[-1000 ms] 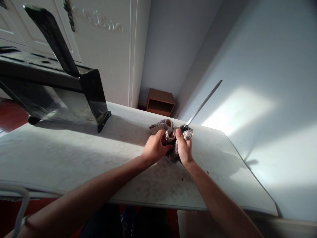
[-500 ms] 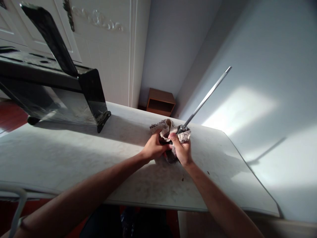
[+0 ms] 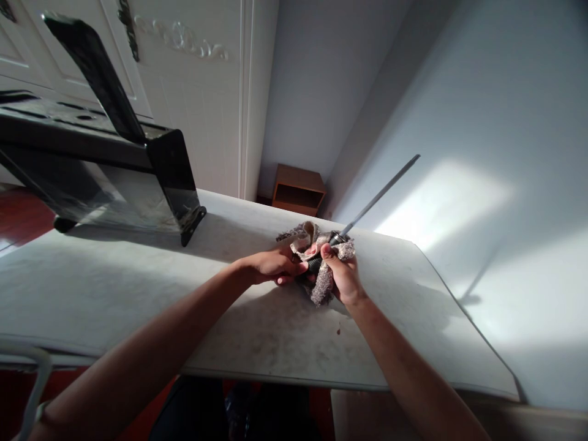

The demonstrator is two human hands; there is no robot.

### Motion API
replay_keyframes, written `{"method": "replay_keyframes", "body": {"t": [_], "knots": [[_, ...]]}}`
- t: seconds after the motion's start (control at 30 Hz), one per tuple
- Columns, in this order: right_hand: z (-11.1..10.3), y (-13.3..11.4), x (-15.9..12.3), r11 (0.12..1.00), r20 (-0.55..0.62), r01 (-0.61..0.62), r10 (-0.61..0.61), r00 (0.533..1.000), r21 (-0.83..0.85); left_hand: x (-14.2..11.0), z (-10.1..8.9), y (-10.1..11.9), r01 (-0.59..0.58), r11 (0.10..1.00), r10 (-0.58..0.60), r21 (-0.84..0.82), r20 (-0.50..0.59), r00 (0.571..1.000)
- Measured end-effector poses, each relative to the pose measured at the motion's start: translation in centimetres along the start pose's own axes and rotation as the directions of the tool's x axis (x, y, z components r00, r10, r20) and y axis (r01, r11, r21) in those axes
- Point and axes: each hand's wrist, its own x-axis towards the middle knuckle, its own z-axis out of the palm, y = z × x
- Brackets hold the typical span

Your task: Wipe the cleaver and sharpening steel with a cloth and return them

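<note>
A sharpening steel (image 3: 381,195) points up and to the right, its long metal rod rising from a black ribbed handle (image 3: 315,264). A brown and cream cloth (image 3: 325,283) is bunched around that handle. My right hand (image 3: 346,275) is closed on the handle through the cloth, thumb on top near the collar. At the handle's lower end, my left hand (image 3: 275,267) has its fingers closed against it. Folds of cloth and the fingers hide part of the handle.
The white table (image 3: 239,343) runs beneath both hands. On its left stands a black slotted rack (image 3: 169,177) with clear panels and an upright arm. A white cabinet (image 3: 197,122) and a small brown box shelf (image 3: 298,187) are behind. A wall (image 3: 519,245) borders the right.
The rod has tilted lower, its tip moving down and slightly left. My left hand has shifted left along the handle, and more of the ribbed handle shows.
</note>
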Motion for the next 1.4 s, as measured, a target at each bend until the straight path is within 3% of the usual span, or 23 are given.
{"method": "replay_keyframes", "body": {"t": [0.1,0.13,0.33,0.47,0.6,0.73,0.83,1.03,1.2,1.4], "knots": [[0.2,0.0,-0.1,0.998,0.015,-0.017,0.016,1.0,0.055,0.1,-0.5,0.2,0.084,0.99,-0.065,-0.115,0.157,0.985],[0.2,0.0,-0.1,0.998,0.006,-0.02,0.019,1.0,0.052,0.1,-0.6,0.1,0.08,0.989,-0.06,-0.128,0.157,0.986],[-0.5,0.8,0.5,0.995,-0.105,0.077,-0.083,0.991,-0.062,0.2,0.0,-0.2,0.087,0.992,-0.089,-0.094,-0.013,0.996],[-1.0,1.1,0.9,0.984,-0.084,0.125,-0.136,0.987,-0.129,0.3,1.4,0.1,-0.043,0.999,0.046,0.027,-0.113,0.993],[-0.9,1.1,0.9,0.981,-0.047,0.135,-0.142,0.989,-0.136,0.6,1.9,-0.2,-0.057,0.991,0.083,0.125,-0.217,0.973],[-0.5,0.8,0.7,0.991,-0.022,0.097,-0.099,0.995,-0.092,0.6,1.1,-0.2,-0.086,0.993,0.1,0.086,-0.172,0.98],[-0.3,0.6,0.7,0.996,-0.08,0.07,-0.074,0.994,-0.046,0.5,0.5,0.2,-0.089,0.993,0.099,0.078,-0.132,0.986],[-0.5,0.8,0.8,0.999,-0.135,0.017,-0.022,0.991,-0.035,0.4,0.3,0.6,-0.008,1.0,0.011,0.029,-0.128,0.992],[-0.7,0.7,1.2,0.98,-0.165,0.118,-0.145,0.976,-0.163,0.9,0.2,-0.4,-0.068,0.985,0.03,-0.157,-0.232,0.972],[-0.8,0.3,1.6,0.991,-0.241,0.106,-0.124,0.963,-0.087,1.4,0.3,-0.6,-0.137,0.954,0.021,-0.268,-0.395,0.918]]}}
